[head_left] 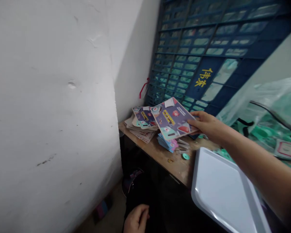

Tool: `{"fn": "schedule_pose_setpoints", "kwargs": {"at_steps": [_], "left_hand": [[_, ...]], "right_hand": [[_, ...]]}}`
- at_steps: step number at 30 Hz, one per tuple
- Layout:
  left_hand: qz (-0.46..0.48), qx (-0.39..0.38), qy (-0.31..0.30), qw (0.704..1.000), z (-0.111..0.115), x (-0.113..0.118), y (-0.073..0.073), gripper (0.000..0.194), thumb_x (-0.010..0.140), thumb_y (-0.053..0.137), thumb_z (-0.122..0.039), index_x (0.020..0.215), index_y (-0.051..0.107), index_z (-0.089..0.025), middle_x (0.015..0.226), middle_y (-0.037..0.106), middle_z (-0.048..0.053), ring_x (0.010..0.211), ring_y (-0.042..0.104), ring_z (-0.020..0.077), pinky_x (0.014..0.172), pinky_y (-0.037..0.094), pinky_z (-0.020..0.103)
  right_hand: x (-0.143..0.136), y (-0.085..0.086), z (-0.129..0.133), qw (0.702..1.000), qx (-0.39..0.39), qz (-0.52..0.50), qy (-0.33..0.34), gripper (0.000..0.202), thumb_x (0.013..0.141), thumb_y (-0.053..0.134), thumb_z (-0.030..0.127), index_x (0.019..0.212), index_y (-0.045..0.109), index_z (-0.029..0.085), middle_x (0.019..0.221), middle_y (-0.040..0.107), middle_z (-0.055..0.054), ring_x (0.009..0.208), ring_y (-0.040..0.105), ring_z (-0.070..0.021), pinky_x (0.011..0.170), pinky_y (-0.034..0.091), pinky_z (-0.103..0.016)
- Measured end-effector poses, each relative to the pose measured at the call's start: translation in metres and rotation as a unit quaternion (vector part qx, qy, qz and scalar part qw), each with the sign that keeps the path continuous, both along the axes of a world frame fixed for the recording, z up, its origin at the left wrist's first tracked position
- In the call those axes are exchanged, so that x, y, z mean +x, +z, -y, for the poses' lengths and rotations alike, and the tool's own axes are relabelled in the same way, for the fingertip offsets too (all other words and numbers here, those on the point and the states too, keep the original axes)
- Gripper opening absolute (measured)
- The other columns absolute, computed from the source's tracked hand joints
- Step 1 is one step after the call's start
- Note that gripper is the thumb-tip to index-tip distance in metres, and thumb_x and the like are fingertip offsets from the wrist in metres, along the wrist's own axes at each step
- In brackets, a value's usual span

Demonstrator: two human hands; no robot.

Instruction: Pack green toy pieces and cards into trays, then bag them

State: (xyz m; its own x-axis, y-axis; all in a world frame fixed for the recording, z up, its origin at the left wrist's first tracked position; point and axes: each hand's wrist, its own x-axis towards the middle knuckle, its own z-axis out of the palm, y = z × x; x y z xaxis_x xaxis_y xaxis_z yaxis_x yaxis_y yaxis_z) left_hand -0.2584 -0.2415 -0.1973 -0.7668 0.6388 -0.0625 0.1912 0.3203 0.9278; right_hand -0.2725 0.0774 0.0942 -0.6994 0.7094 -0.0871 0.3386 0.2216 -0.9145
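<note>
My right hand (206,124) pinches a purple printed card (171,118) by its right edge, thumb on top. The card hangs tilted above the table, showing yellow lettering and small pictures. Behind its left side a stack of similar cards (144,118) lies on the table, with paler cards underneath. Below the held card sits a small pile of blue and pink cards (167,142), partly covered by it. My left hand (136,218) rests low by my dark-clothed leg, fingers curled together, with nothing visible in them.
A pale grey tray (228,187) lies at the right of the wooden table (155,153). Clear small pieces (183,145) and a green disc (185,156) sit near it. A blue crate (181,58) stands behind, clear bags (264,126) at right, a white wall (53,113) at left.
</note>
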Motion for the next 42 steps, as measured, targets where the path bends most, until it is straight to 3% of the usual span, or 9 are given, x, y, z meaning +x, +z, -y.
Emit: {"fn": "schedule_pose_setpoints", "kwargs": {"at_steps": [3,6,10,14,19,25,32,37,42], "left_hand": [[0.107,0.028,-0.021,0.994,-0.014,-0.001,0.035,0.041,0.087,0.042,-0.054,0.104,0.063,-0.023,0.078,0.067,0.002,0.068,0.061,0.0142,0.063,0.052,0.025],[0.120,0.127,-0.086,0.981,-0.042,0.004,0.074,0.045,0.091,0.038,-0.049,0.124,0.049,-0.022,0.087,0.065,0.004,0.064,0.056,0.0110,0.055,0.049,0.022],[-0.063,0.219,-0.177,0.958,-0.084,0.023,0.109,0.055,0.084,0.055,-0.046,0.133,0.042,-0.026,0.111,0.059,0.009,0.088,0.058,0.0159,0.076,0.053,0.031],[-0.243,0.153,-0.230,0.930,-0.111,0.043,0.120,0.067,0.073,0.066,-0.053,0.132,0.045,-0.029,0.135,0.046,0.013,0.124,0.042,0.0299,0.102,0.041,0.055],[-0.332,0.089,-0.295,0.892,-0.124,0.052,0.118,0.069,0.070,0.068,-0.054,0.129,0.050,-0.025,0.141,0.043,0.016,0.134,0.031,0.0370,0.102,0.039,0.062],[-0.377,0.058,-0.295,0.876,-0.136,0.046,0.127,0.039,0.083,0.060,-0.034,0.121,0.057,-0.031,0.129,0.057,0.008,0.130,0.040,0.0310,0.106,0.033,0.064],[-0.339,-0.032,-0.336,0.878,-0.144,0.043,0.145,0.047,0.082,0.057,-0.047,0.124,0.054,-0.028,0.135,0.053,0.007,0.133,0.035,0.0327,0.109,0.024,0.066],[-0.323,-0.007,-0.322,0.890,-0.139,0.038,0.139,0.047,0.085,0.052,-0.048,0.127,0.051,-0.029,0.139,0.048,0.006,0.135,0.033,0.0311,0.109,0.028,0.063],[-0.290,0.083,-0.278,0.912,-0.133,0.033,0.126,0.041,0.087,0.051,-0.042,0.125,0.055,-0.025,0.135,0.053,0.009,0.131,0.039,0.0272,0.107,0.038,0.054]], "right_hand": [[0.077,-0.007,0.017,0.999,-0.015,-0.012,-0.039,0.043,0.079,0.059,0.024,0.119,0.043,0.022,0.071,0.065,0.000,0.055,0.062,-0.0141,0.049,0.050,-0.022],[0.144,-0.020,0.036,0.996,-0.030,0.002,-0.083,0.050,0.074,0.061,0.033,0.120,0.044,0.025,0.076,0.067,-0.001,0.060,0.065,-0.0184,0.053,0.054,-0.027],[0.206,-0.043,0.050,0.983,-0.049,0.063,-0.164,0.044,0.072,0.055,0.034,0.114,0.050,0.021,0.088,0.069,-0.006,0.072,0.066,-0.0215,0.064,0.057,-0.032],[0.241,-0.077,0.051,0.984,-0.016,0.116,-0.134,0.048,0.075,0.047,0.038,0.120,0.049,0.018,0.078,0.067,-0.004,0.058,0.063,-0.0192,0.057,0.055,-0.033],[0.261,-0.103,0.056,0.975,0.102,0.181,-0.077,0.063,0.077,0.042,0.051,0.125,0.050,0.011,0.074,0.067,-0.007,0.063,0.064,-0.0238,0.056,0.052,-0.035],[0.272,-0.098,0.063,0.966,0.148,0.200,-0.070,0.073,0.076,0.042,0.062,0.127,0.054,0.011,0.098,0.070,-0.015,0.082,0.066,-0.0282,0.072,0.052,-0.038],[0.266,-0.108,0.047,0.955,0.186,0.228,-0.037,0.070,0.077,0.043,0.061,0.126,0.058,0.013,0.087,0.072,-0.012,0.077,0.067,-0.0286,0.069,0.051,-0.037],[0.273,-0.120,0.028,0.936,0.200,0.288,-0.018,0.056,0.080,0.043,0.058,0.120,0.065,0.026,0.091,0.074,-0.008,0.083,0.068,-0.0306,0.070,0.050,-0.038],[0.230,-0.100,0.021,0.952,0.236,0.195,0.030,0.038,0.084,0.044,0.051,0.101,0.071,0.030,0.102,0.073,-0.004,0.094,0.066,-0.0278,0.082,0.049,-0.036]]}}
